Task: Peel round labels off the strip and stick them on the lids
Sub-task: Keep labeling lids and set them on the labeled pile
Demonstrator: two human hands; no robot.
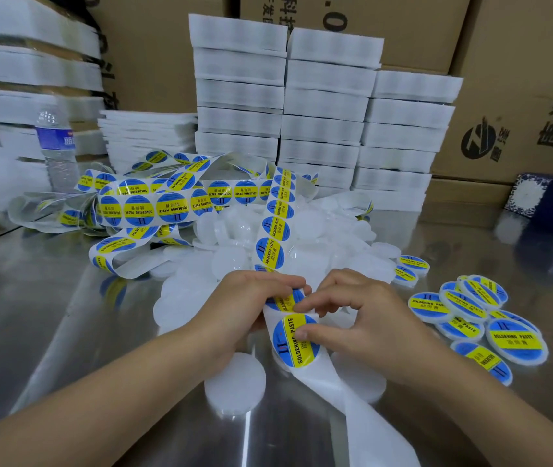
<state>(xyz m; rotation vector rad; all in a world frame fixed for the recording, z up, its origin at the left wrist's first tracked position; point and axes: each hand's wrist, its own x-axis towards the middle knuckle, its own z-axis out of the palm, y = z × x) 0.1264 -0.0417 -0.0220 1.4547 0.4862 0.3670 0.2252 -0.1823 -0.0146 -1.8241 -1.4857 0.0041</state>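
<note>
Centre frame, left hand fingers curl round the strip, likely bending it so the label lifts, right hand thumb and forefinger pinching that label's edge; bare lids heaped just behind, labelled lids right on desk.

Both forearms are stretched forward and drawn together. The left hand is curled round the strip; the right hand is bent, thumb and forefinger pinched on it.
</note>
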